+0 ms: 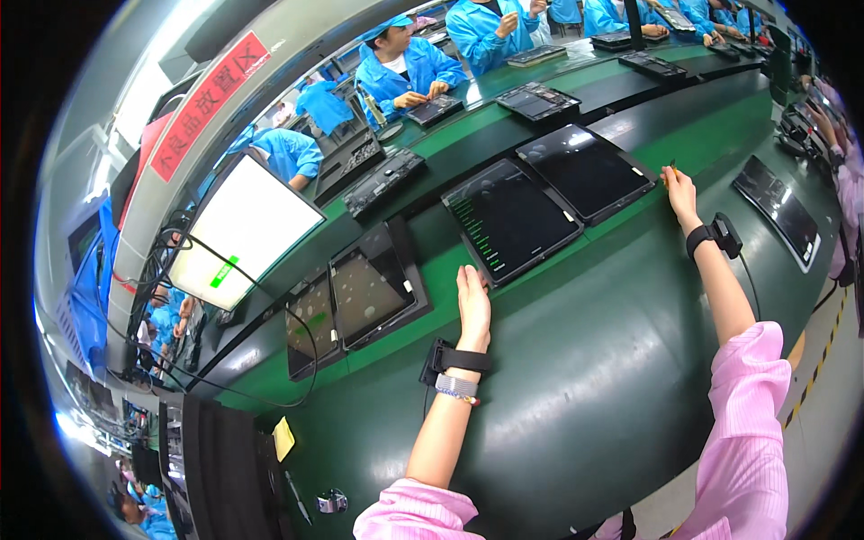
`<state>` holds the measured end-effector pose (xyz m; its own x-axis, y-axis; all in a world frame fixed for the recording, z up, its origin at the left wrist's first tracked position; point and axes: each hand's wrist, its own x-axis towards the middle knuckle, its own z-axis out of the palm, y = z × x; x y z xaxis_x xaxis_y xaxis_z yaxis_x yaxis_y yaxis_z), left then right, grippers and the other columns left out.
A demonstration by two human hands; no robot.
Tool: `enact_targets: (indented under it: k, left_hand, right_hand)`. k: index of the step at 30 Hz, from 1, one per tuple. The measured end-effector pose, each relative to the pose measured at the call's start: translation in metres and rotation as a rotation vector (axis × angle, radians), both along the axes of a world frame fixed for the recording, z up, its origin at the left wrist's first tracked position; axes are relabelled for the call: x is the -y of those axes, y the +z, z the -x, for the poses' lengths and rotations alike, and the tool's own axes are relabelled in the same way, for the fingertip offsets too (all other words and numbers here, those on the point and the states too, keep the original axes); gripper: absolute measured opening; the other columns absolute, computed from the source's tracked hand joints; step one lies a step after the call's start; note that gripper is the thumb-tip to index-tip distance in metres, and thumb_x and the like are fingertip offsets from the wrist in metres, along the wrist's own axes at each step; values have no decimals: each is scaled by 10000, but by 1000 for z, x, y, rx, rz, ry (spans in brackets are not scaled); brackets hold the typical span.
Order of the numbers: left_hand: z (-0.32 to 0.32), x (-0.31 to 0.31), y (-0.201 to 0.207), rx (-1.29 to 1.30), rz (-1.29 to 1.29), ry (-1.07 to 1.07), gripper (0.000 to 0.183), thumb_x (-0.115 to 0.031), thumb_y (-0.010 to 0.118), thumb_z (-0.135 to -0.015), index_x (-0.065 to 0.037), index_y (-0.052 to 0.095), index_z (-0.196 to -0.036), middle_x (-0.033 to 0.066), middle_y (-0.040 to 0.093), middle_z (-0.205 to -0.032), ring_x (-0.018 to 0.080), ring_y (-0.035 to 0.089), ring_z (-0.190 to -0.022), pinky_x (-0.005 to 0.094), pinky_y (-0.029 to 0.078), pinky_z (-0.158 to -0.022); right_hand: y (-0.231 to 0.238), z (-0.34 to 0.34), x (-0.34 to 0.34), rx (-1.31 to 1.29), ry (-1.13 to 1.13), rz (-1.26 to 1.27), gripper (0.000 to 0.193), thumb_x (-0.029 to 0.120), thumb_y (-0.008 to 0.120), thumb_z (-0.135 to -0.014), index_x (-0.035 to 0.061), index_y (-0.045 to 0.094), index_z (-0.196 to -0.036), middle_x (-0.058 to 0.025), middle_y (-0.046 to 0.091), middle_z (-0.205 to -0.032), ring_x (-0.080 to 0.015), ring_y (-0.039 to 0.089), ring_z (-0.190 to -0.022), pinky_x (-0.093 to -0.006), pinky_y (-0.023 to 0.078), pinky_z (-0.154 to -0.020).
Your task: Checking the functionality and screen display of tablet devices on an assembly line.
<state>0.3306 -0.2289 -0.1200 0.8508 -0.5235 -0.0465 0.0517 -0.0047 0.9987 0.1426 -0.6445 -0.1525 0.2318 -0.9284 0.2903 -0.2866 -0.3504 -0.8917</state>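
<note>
A black tablet (pixel 511 220) lies screen up on the bench, with rows of green marks lit down its left side. My left hand (pixel 473 304) is at its near corner, fingers stretched out and holding nothing. Up against it on the right is a second tablet (pixel 587 171), its screen dark. Just beyond that one's right edge is my right hand (pixel 681 193), fingers closed in a pinch. A small dark tip pokes out between them, too small to name. Both wrists wear black straps with a small device.
Two more tablets (pixel 371 286) lie on the left, near a bright monitor (pixel 245 229) with hanging cables. A separate tablet (pixel 778 211) lies far right. A yellow paper (pixel 283 438) and a pen (pixel 298 498) rest at lower left. Across the line, people in blue handle opened devices (pixel 538 102).
</note>
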Motion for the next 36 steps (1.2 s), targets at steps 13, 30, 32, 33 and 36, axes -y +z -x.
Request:
enact_targets:
  k: [13,30,32,33,36]
  left_hand:
    - [52,-53,38,269,-203,326,625,-466,237,-983,8,295,-1387,270,414,-1354,400,374,-1278,401,286,-1053]
    - [284,-337,33,20,-234,170,637,-510,233,-984,-54,215,-1427,217,503,-1288,265,447,-1243,402,251,-1084]
    - [288,-346,39,148,-238,179,562,-448,254,-1000,-40,286,-1386,189,519,-1277,247,470,-1209,393,292,-1056]
    - [292,-343,46,219,-258,190,527,-417,264,-1003,-36,320,-1364,176,521,-1273,243,470,-1207,391,290,-1058]
    - [304,-336,52,345,-249,173,429,-319,303,-1005,-18,436,-1281,142,524,-1269,231,470,-1202,397,309,-1052]
  right_hand:
    - [42,35,-69,162,187,-120,371,304,469,-943,5,686,-977,-65,675,-811,-105,598,-722,-232,462,-686]
    - [17,314,-392,339,84,-200,418,324,473,-954,-48,652,-1027,-66,664,-872,-112,581,-796,-252,431,-736]
    - [27,325,-440,430,-9,-98,393,284,442,-961,-50,650,-977,-90,666,-863,-134,599,-800,-275,445,-741]
    - [35,329,-468,463,-26,-78,388,270,429,-964,-47,653,-945,-97,668,-854,-140,610,-790,-282,453,-738]
    - [46,316,-562,349,364,-402,347,242,442,-960,-23,655,-892,-102,665,-776,-139,614,-684,-279,473,-682]
